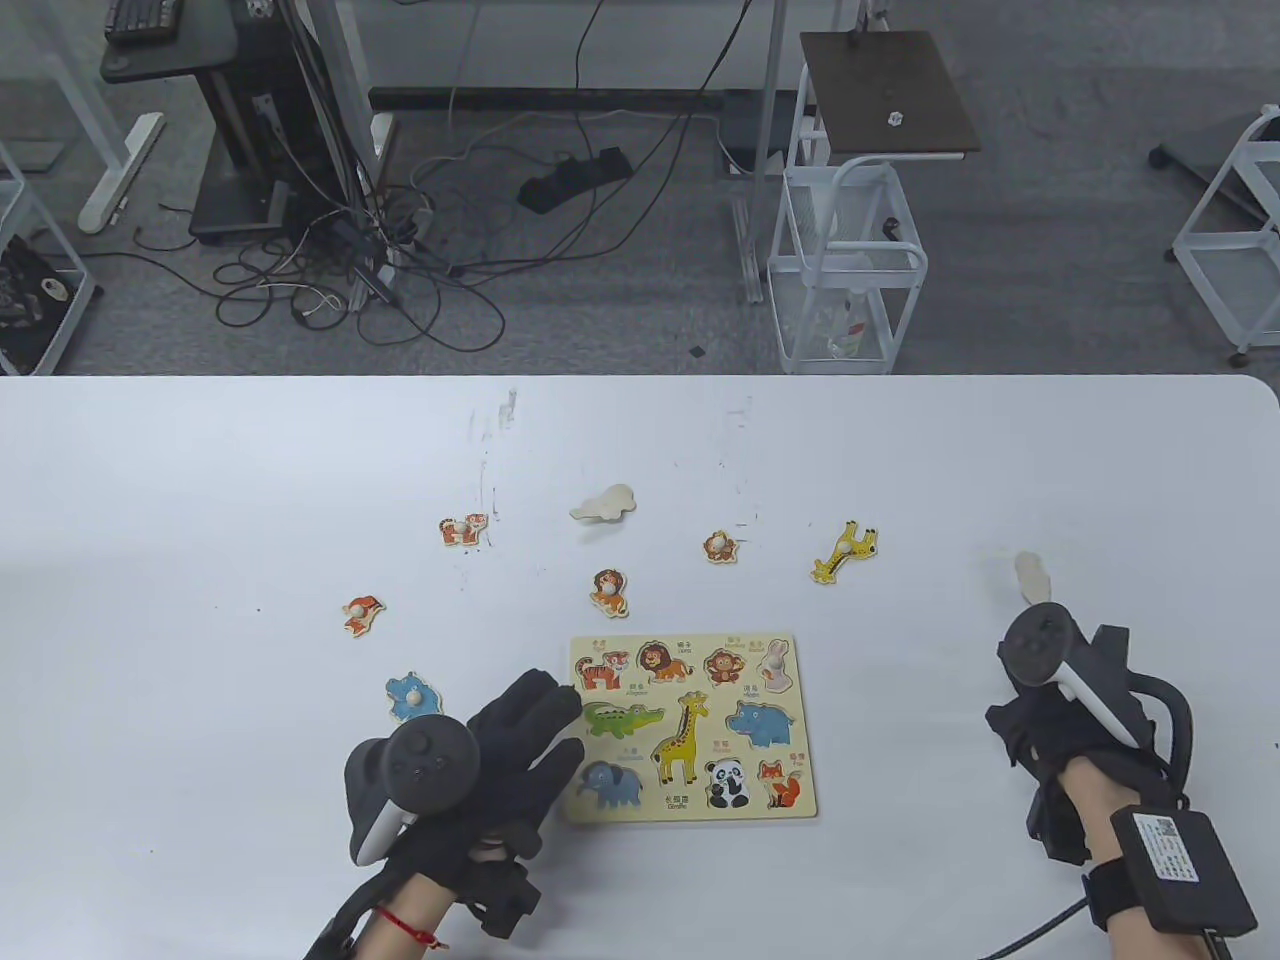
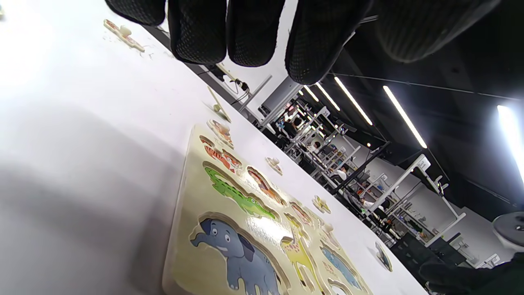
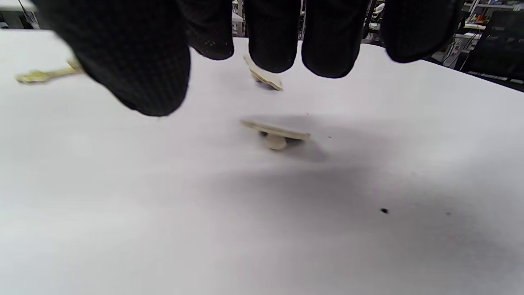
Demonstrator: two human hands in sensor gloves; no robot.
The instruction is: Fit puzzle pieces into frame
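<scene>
Pieces scattered beyond frame (image 1: 693, 738), fox (image 1: 362, 613) and hippo (image 1: 411, 696) at left, face-down piece (image 1: 1030, 576) at right, judged light, stiff, best pinched by knobs; left hand (image 1: 470, 765) flat, empty beside frame, right hand (image 1: 1050, 720) hovering, fingers loose, gripping nothing.

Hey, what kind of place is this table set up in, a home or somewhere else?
Probably a lab or workshop, not a home: loose black cables sprawl over grey carpet beyond the white table, a white wire trolley stands nearby, and the left wrist view shows rows of ceiling strip lights over metal racks.
</scene>
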